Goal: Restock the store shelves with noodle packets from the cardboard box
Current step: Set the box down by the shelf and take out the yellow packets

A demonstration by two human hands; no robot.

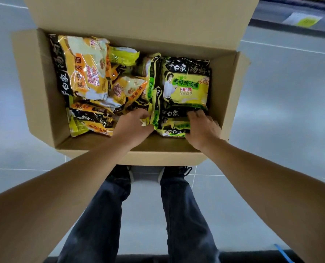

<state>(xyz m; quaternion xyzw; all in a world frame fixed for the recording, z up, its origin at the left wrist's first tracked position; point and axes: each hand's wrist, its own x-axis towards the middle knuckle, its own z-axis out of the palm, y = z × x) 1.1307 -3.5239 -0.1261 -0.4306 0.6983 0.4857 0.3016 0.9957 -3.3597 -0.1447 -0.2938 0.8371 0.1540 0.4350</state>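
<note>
A: Fingers first. Our left hand [132, 124] has its fingertips curled onto the edge of an upright green-and-yellow plastic noodle packet [155, 103] mid-box, apparently pinching it, though we cannot tell if the grip is fully closed.

B: And our right hand [202, 126]?

A: Fingers spread, pressed flat on the dark-and-green noodle packets stacked flat [174, 121] at the near right. No clamp. We judge it's bracing or gathering the stack so both hands can lift a bunch together.

B: Where are the rest?

A: All inside the open brown cardboard box [44, 95] on the grey tiled floor [281, 92]. Orange-and-yellow glossy packets [84, 73] lie jumbled on the left, a flat green packet [186, 82] on the far right.

B: Obstructions?

A: The raised far flap [139, 19] and the loose pile crowding the upright packet. A shelf edge with yellow tags [305, 20] shows top right, well apart from the box.
</note>
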